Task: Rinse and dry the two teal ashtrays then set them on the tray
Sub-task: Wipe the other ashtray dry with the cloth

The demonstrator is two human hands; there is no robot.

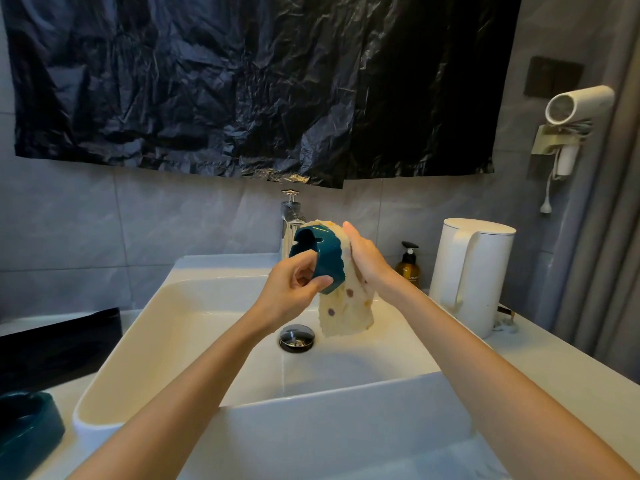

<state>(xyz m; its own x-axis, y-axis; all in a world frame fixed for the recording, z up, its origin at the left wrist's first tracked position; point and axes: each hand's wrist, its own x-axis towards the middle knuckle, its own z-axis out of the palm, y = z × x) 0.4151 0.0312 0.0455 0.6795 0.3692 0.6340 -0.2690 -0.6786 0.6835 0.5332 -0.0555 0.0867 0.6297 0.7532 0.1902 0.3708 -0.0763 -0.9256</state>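
Left hand [298,282] grips teal ashtray [320,259] by its lower rim, tilted on edge above the sink [329,427], just in front of the faucet [291,220]. Right hand [367,263] lies flat, pressing the dotted cloth [346,306] to its far side. The cloth tail hangs free over the drain. Second ashtray [24,427] sits on the left counter, near the sink rim and in front of the black tray [59,341].

Item: one person, partly in view, two arms and two hands.

1. Left forearm [194,379]: bare skin along its whole visible length, slender and smooth, entering the picture at 7 o'clock.
2. Left hand [294,282]: bare, with knuckle creases visible.
3. Right forearm [485,358]: bare skin from the 4 o'clock edge up to the wrist, slender and smooth.
4. Right hand [367,261]: bare, with long, narrow fingers.

Nails: too small to describe.
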